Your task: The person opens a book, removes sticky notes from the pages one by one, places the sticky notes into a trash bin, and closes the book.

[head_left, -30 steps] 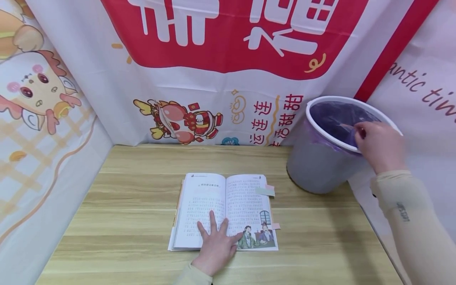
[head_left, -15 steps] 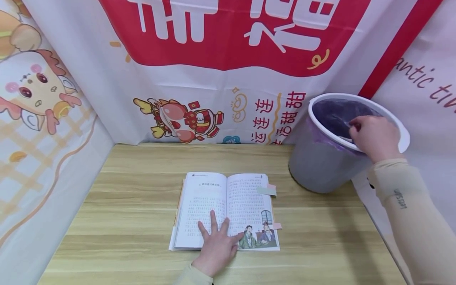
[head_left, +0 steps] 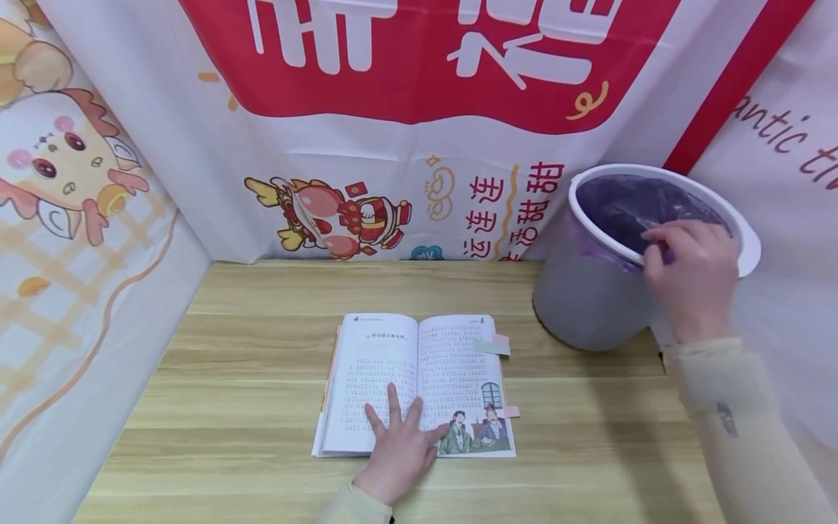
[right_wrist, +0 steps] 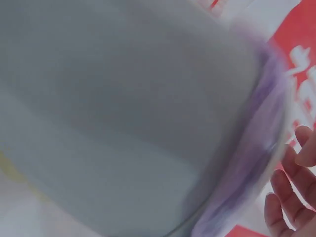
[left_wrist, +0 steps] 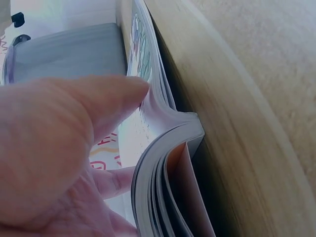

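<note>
In the head view an open book [head_left: 452,349] lies on the wooden table, printed text on both pages and a picture at the lower right. Spread across its lower middle, my left hand [head_left: 398,451] holds the pages flat with straight fingers. The left wrist view shows that thumb over the curved page edges [left_wrist: 148,192]. My right hand [head_left: 695,269] is over the near right rim of a grey trash can [head_left: 576,291], fingers loosely bent. Nothing shows between them in the right wrist view, where they are beside the purple bag [right_wrist: 256,138] lining the can.
Pale green and pink sticky tabs [head_left: 492,347] stick out from the book's right edge, with another pink tab [head_left: 511,412] lower down. Printed cloth [head_left: 353,145] hangs behind and along both sides of the table [head_left: 249,364].
One second ago my right fingers pinched a small pinkish scrap over the can; it no longer shows in them. That hand has drawn back slightly toward me. My left hand stays on the book.
</note>
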Demonstrator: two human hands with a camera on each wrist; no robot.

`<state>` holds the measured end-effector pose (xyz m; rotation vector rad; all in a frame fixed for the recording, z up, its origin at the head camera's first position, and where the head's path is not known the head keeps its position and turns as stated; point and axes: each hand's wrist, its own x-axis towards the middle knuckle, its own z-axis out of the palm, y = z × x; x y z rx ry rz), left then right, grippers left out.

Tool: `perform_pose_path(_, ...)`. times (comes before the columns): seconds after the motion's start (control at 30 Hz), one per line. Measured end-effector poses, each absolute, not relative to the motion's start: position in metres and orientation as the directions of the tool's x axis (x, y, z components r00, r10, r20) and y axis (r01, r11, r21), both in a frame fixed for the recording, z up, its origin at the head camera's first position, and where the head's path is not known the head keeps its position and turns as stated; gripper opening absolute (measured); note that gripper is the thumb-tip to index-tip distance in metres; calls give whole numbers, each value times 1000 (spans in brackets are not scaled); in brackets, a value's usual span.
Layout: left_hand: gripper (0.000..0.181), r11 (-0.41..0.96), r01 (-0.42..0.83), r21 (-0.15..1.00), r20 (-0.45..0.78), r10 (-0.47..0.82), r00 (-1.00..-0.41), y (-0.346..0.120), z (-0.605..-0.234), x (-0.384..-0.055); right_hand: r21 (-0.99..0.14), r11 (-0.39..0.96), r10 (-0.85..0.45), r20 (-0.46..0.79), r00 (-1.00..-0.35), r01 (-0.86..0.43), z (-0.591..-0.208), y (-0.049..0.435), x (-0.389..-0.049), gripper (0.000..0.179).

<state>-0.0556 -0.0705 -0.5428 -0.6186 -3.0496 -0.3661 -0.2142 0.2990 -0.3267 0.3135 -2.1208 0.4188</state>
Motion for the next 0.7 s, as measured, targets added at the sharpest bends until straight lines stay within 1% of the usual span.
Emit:
perform_pose_path(0.07, 36, 895, 386, 224, 57, 383, -922, -70, -543, -56, -176, 877, -66, 878, -475, -448, -335, 288, -203, 25)
perform_pose_path(0.13, 36, 896, 381, 226, 62, 377, -924, -69, -542, -56, -189, 850, -63, 890, -452, -491, -344, 277, -193, 24)
perform_pose_path(0.27, 39, 902, 362, 233, 79, 354, -932, -67, -542, -57, -214, 814, -79, 881, -467, -540, -364, 261, -178, 23)
perform_pose_path(0.47, 52, 911, 316, 266, 83, 305, -949, -64, -544, -58, -244, 767, -158, 824, -544, -593, -413, 249, -169, 20)
perform_pose_path(0.6, 56, 912, 314, 265, 76, 305, -949, -63, -543, -60, -272, 757, -230, 739, -633, -594, -450, 243, -166, 16)
perform_pose_path(0.7, 64, 912, 321, 254, 76, 312, -947, -63, -543, -62, -291, 765, -279, 654, -703, -575, -474, 237, -165, 17)
